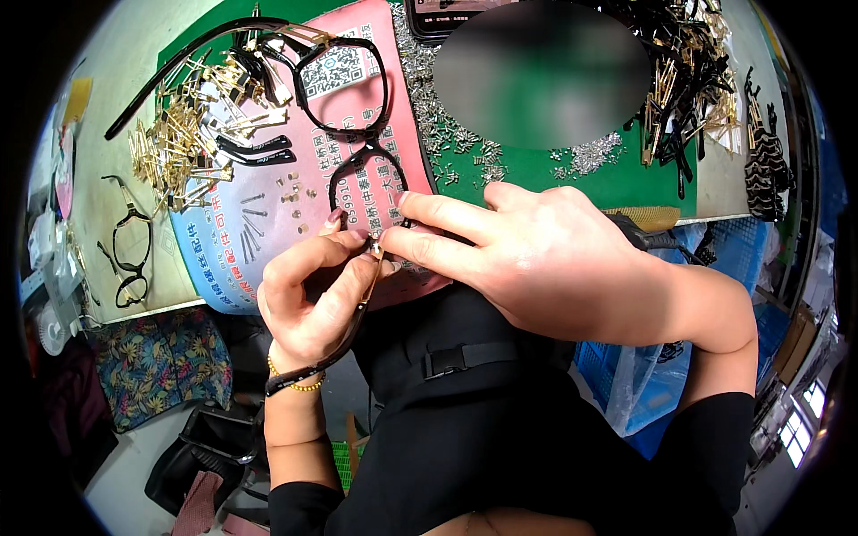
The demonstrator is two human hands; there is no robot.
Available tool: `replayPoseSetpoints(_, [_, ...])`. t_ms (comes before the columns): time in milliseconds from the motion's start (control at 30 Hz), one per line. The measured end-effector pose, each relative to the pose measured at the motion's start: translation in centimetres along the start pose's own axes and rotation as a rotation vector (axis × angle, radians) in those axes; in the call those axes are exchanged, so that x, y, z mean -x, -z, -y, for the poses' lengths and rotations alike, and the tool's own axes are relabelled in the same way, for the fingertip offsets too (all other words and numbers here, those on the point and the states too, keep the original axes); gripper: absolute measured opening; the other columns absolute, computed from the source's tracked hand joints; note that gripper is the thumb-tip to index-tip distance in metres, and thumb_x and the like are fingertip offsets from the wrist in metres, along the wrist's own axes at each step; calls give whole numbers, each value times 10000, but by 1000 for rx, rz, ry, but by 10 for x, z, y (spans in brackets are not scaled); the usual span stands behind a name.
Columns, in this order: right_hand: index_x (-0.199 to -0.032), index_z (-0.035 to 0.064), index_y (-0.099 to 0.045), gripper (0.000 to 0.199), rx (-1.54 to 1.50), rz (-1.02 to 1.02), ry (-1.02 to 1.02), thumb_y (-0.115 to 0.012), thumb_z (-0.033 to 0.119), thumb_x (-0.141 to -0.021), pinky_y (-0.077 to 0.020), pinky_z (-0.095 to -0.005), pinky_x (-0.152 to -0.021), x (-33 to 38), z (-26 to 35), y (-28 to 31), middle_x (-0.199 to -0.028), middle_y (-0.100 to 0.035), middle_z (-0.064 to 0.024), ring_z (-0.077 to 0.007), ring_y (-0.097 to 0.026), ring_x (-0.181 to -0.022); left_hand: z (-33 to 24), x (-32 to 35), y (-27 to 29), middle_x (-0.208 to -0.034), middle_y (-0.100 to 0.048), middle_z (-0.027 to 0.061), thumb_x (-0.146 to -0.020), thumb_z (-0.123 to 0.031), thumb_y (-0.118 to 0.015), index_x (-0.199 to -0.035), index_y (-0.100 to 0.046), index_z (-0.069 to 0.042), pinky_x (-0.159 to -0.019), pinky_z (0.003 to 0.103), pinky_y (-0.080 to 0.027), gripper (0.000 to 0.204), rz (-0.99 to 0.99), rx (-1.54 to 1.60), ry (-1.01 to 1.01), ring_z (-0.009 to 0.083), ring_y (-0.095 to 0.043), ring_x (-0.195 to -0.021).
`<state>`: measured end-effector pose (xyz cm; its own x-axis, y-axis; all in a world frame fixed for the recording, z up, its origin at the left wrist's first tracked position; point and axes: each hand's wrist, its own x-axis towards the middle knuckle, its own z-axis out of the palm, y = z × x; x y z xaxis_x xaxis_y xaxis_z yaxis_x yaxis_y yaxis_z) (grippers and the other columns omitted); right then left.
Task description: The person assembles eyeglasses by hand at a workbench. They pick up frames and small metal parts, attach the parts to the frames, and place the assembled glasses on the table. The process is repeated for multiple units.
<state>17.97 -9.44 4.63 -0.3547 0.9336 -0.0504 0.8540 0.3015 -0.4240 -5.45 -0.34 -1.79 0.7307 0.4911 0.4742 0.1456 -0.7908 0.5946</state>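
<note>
A black eyeglass frame point(388, 100) lies over the printed pink-and-blue mat, one temple attached and stretched to the far left. My left hand point(308, 299) is closed around a loose-looking dark temple with a gold-coloured end point(362, 308), pinched at the near corner of the frame. The temple's tip runs back over my left wrist. My right hand point(563, 255) reaches in from the right, its fingertips pressed together on the near rim at the same corner. Whatever small part sits between the fingertips is hidden, and I cannot tell whether temple and frame are joined.
Gold-and-black temples point(192, 147) are heaped at the left of the mat point(416, 116). Small silver screws point(590, 156) are scattered on the green surface. More temples point(688, 76) pile up at the far right. Another pair of glasses point(131, 241) lies at the left table edge. A phone point(429, 22) stands at the back.
</note>
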Motion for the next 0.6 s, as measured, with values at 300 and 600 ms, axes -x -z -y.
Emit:
replayPoseSetpoints(300, [-1194, 136, -650, 375, 317, -195, 44, -661, 253, -837, -501, -250, -473, -3, 1, -19, -1150, -670, -6, -158, -628, -689, 7, 1, -8, -992, -587, 99, -669, 31, -888, -952, -721, -43, -802, 363, -630, 337, -81, 50, -23, 215, -691, -805])
replayPoseSetpoints(600, [-1208, 60, -615, 325, -395, -224, -141, -692, 180, -916, -523, -275, -578, 3, -4, 5, -1105, -650, -88, -206, -676, -790, -17, -15, 18, -1109, -650, 136, -794, -91, -801, -967, -701, -57, -970, 484, -530, 202, -284, 192, 18, 340, -652, -1083])
